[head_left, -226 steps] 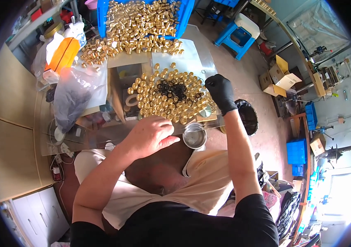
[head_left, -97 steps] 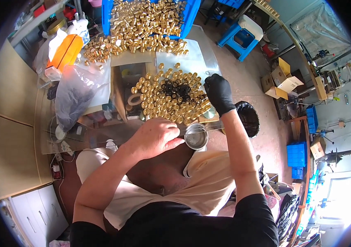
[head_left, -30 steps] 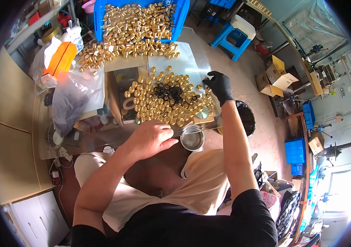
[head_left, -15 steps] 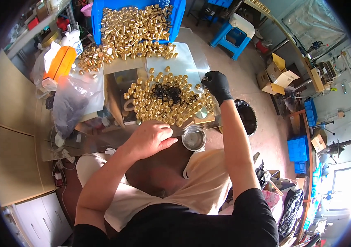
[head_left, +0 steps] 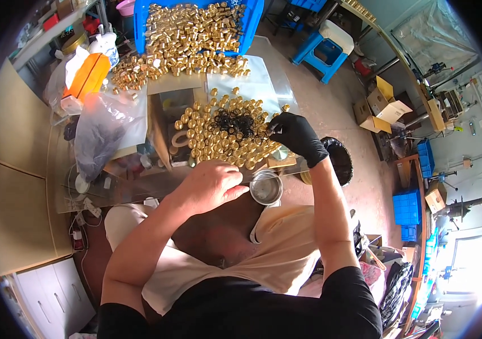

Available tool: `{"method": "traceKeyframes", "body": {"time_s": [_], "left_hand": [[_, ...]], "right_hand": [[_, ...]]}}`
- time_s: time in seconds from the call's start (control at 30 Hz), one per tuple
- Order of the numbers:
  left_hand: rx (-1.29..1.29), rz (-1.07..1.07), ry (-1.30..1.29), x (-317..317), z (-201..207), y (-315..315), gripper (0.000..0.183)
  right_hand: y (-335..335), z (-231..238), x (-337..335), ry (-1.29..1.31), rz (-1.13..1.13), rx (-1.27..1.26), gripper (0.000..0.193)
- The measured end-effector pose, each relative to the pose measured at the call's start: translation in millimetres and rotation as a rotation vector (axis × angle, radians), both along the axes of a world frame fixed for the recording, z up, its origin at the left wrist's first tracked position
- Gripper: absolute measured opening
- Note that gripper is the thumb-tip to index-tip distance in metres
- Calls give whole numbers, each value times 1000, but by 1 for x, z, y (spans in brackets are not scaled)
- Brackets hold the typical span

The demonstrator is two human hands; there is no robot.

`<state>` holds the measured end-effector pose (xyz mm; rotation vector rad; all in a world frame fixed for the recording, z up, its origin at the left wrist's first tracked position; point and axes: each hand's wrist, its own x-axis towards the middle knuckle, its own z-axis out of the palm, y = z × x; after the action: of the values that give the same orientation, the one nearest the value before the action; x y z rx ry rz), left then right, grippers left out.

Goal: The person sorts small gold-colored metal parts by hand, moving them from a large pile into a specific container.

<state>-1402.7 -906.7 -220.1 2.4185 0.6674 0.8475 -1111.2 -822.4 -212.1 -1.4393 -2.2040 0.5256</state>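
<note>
Dozens of brass-coloured caps point(head_left: 204, 142) around one tangle of black rings point(head_left: 236, 123)

Both lie on the transparent tabletop point(head_left: 115, 193), the caps spread out and mostly upright, the rings piled in their midst and partly over them.

Judging by their look, the caps should be stiff, fairly light for their size and slippery on the smooth sides, best taken by the side wall between thumb and forefinger. The rings look thin, soft and springy, prone to snag on one another; a single ring is best pinched at its edge.

At the cluster's right side, the gloved right hand point(head_left: 302, 135) has thumb and forefinger drawn close together. A small glint shows there, but I cannot tell what, if anything, they hold. The bare left hand point(head_left: 211, 183) is at the near edge, thumb slightly parted from curled fingers, nothing visible in the gap.

Counted: one lone cap point(head_left: 285, 107) beyond the glove, one blue crate point(head_left: 255, 28) with a spilling heap of caps, one metal bowl point(head_left: 266, 187), one tape roll point(head_left: 179, 139), one orange tissue box point(head_left: 87, 76). Clustered caps and rings overlap too much for an exact count.
</note>
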Motion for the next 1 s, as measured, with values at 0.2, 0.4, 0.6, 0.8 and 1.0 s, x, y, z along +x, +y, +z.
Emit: {"method": "traceKeyframes", "body": {"time_s": [0.2, 0.4, 0.6, 0.8, 1.0], "left_hand": [[-1, 5, 25, -5, 3, -1, 34], [-4, 1, 58, -4, 6, -1, 32], [-9, 8, 34, -5, 5, -1, 32], [-10, 14, 40, -8, 7, -1, 31], [-17, 7, 43, -7, 6, -1, 30]], "right_hand": [[5, 3, -6, -55, -83, 40, 15], [19, -9, -9, -60, -175, 96, 16], [22, -12, -8, -115, -197, 116, 17], [27, -10, -3, -150, -152, 142, 13], [38, -18, -15, -149, -271, 231, 14]]}}
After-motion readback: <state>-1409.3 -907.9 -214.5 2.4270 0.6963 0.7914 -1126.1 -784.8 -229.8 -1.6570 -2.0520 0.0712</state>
